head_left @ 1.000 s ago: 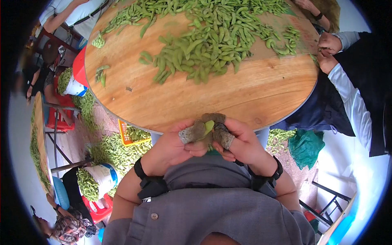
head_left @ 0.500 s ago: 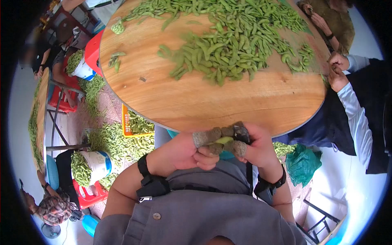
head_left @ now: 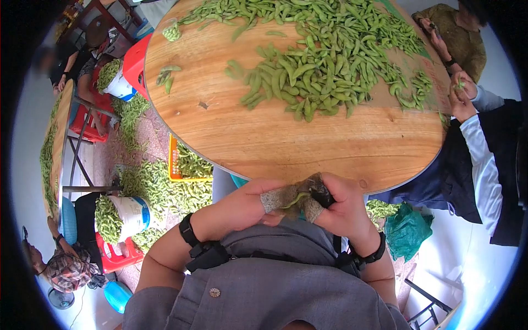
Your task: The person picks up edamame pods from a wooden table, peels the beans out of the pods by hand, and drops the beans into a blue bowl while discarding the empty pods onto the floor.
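Just in front of the table edge, my left hand (head_left: 247,204) and my right hand (head_left: 341,206) meet. Grey-brown coverings wrap several fingertips on both. Between the fingertips is a green pod (head_left: 297,200), pinched by both hands. A dark object (head_left: 322,192) sits at my right hand's thumb; its exact shape is unclear. Beyond the hands, a large pile of green pods (head_left: 330,77) lies on the wooden table (head_left: 286,143).
A clear bag of beans (head_left: 171,32) is on the table's left. An orange crate (head_left: 175,165), white buckets (head_left: 131,217) and loose pods stand left. A green plastic bag (head_left: 407,231) lies right. Co-workers' hands (head_left: 462,96) are at the table's right edge.
The view has shifted slightly, moving the table a little right and down. My hands have drawn closer around the pod, which now looks thinner. The co-worker's hands at right have changed pose.
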Demonstrator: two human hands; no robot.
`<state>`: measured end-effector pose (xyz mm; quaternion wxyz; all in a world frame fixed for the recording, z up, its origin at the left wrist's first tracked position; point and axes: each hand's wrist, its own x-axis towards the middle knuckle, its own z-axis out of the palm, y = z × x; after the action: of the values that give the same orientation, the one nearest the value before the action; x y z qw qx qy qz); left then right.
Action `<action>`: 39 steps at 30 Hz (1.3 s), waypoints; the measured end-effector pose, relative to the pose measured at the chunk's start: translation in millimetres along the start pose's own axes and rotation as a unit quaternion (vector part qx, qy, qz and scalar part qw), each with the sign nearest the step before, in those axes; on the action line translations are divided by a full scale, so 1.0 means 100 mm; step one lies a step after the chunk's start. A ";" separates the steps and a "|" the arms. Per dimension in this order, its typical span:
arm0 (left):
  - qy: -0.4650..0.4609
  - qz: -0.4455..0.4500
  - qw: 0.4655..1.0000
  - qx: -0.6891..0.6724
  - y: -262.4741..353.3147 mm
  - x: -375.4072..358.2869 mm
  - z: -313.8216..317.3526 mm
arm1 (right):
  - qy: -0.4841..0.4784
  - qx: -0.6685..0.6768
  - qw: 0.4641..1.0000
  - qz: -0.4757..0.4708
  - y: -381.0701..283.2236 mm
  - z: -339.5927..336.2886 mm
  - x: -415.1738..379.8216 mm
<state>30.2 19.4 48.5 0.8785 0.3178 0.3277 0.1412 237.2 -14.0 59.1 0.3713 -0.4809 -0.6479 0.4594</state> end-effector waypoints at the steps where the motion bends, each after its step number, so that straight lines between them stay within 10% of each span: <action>1: 0.036 0.021 0.995 0.092 0.02 0.00 0.02 | 0.000 -0.001 1.000 0.000 0.01 0.02 0.01; 4: 0.083 0.251 0.878 0.400 -0.04 0.09 -0.11 | 0.033 -0.114 0.993 0.004 0.05 0.11 0.03; 8: 0.107 0.226 0.802 0.542 0.12 -0.21 -0.25 | -0.032 -0.189 0.981 -0.001 0.13 0.13 0.00; 12: 0.391 0.213 0.699 0.560 0.19 -0.58 -0.53 | -0.145 -0.201 0.967 -0.054 0.22 0.05 -0.03; 16: 0.465 0.154 0.546 0.680 0.29 -0.76 -0.77 | -0.130 -0.177 0.967 -0.127 0.25 0.07 -0.04; 18: 0.460 0.254 0.327 0.786 0.40 -0.63 -0.72 | -0.113 -0.151 0.978 -0.093 0.22 0.06 -0.07; 21: 0.389 0.286 0.497 0.721 0.61 -0.19 -0.53 | -0.080 -0.176 0.978 -0.076 0.27 0.09 -0.10; 28: 0.452 0.162 0.503 0.718 1.05 0.96 -0.41 | -0.046 -0.225 0.972 -0.048 0.22 0.07 -0.30; 39: 0.467 0.263 0.580 0.614 1.12 1.13 -0.55 | -0.032 -0.176 0.984 -0.012 0.32 0.10 -0.25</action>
<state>73.8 181.2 34.5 0.1244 0.7439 0.6028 0.2604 244.0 -37.2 24.9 0.2654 -0.5164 -0.7358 0.3486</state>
